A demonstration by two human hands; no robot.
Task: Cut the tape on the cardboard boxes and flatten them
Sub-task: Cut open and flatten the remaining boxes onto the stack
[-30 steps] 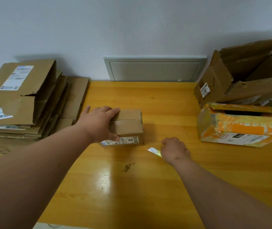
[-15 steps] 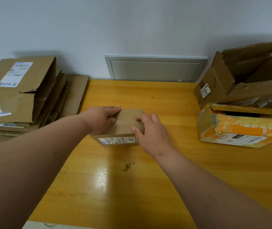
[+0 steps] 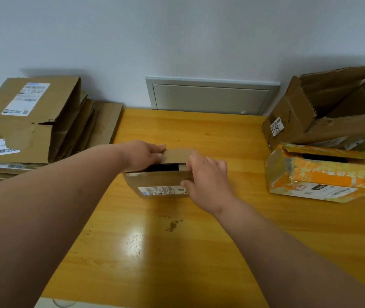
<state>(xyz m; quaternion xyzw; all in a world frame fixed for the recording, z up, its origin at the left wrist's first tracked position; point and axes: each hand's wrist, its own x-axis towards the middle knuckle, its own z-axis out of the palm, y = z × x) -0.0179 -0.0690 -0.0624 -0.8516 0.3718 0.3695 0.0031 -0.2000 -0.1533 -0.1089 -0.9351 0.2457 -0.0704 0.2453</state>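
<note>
A small cardboard box (image 3: 159, 183) sits near the middle of the yellow wooden surface (image 3: 177, 252), its white shipping label (image 3: 162, 190) facing the camera on the near side. Its top is partly open: a dark gap shows between the raised far flap (image 3: 176, 155) and the near wall. The left hand (image 3: 142, 155) is at the box's left top edge, fingers curled round the end of that raised flap, thumb pressed against its face. The right hand (image 3: 206, 178) grips the box's right end, fingers bent over the top corner and thumb pressed against the front wall beside the label. To the left, a stack of flattened cardboard (image 3: 32, 125) lies against the wall, labels on its top sheet. On the right stands an orange-taped box (image 3: 323, 176) with its top torn open, and behind it, touching it, a larger open brown carton (image 3: 332, 112) with loose flaps. A grey wall panel (image 3: 210, 97) sits behind the surface.
</note>
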